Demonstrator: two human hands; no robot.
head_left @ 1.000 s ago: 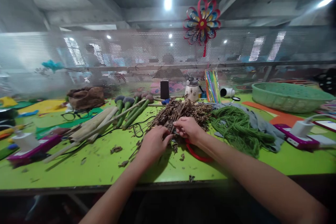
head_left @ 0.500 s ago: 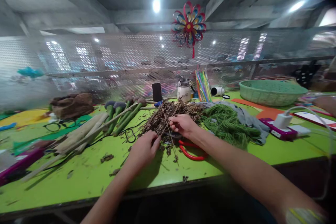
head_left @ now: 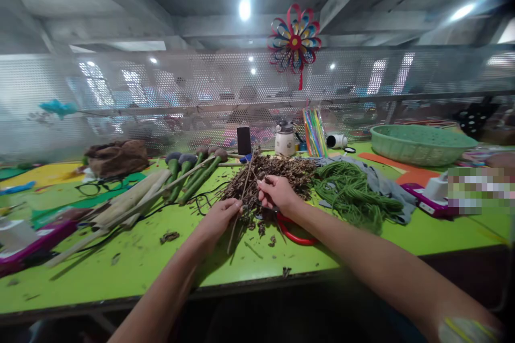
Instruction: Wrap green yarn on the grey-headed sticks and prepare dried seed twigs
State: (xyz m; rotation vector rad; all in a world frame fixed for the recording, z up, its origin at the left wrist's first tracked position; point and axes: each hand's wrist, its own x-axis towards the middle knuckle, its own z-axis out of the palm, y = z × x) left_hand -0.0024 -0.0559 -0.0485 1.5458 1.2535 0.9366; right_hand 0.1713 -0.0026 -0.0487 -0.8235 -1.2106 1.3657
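Observation:
My left hand [head_left: 220, 218] pinches a thin dried stem [head_left: 234, 229] between thumb and fingers. The stem slants from the pile down toward the table's front. My right hand [head_left: 278, 193] is closed in a pinch just to the right, over the pile; whatever its fingertips hold is too small to make out. A heap of brown dried plant stalks [head_left: 295, 169] lies behind and beneath both hands. Partly under my right wrist are red scissor-like handles [head_left: 298, 237]; the rest of that tool is hidden.
Green yarn [head_left: 354, 190] lies on grey cloth right of the pile. Green-stemmed pieces with dark round heads [head_left: 201, 179] and pale strips [head_left: 124, 201] lie left. A green basket [head_left: 422, 144], a flask [head_left: 285, 142] and a purple power strip [head_left: 428, 201] stand farther back.
The dried stem has swung over from my right fingers to my left hand and now slants down to the left. My right hand stays near the pile, still pinched.

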